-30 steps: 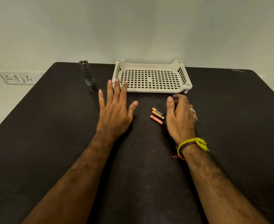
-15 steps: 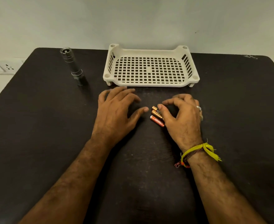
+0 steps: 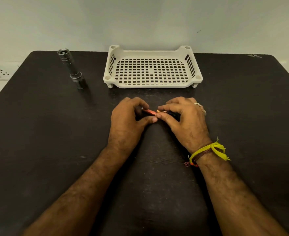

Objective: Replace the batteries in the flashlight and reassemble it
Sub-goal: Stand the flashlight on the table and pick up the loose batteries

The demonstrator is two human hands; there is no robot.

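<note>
Batteries in hand over the dark table, flashlight standing off to the left.

From my remote seat I see the left hand (image 3: 125,123) pinching an orange cylindrical battery (image 3: 149,112) between curled fingers and thumb, while the right hand (image 3: 186,120) curls around a black-and-copper battery (image 3: 167,112); the two cells meet nearly end to end between the hands, just above the matte, scuffed black table (image 3: 38,150). The ribbed metal flashlight (image 3: 72,68) stands upright at far left, well apart. A cream plastic tray (image 3: 153,83) with a square-grid floor sits beyond the hands. A yellow thread band (image 3: 208,151) wraps the right wrist.
</note>
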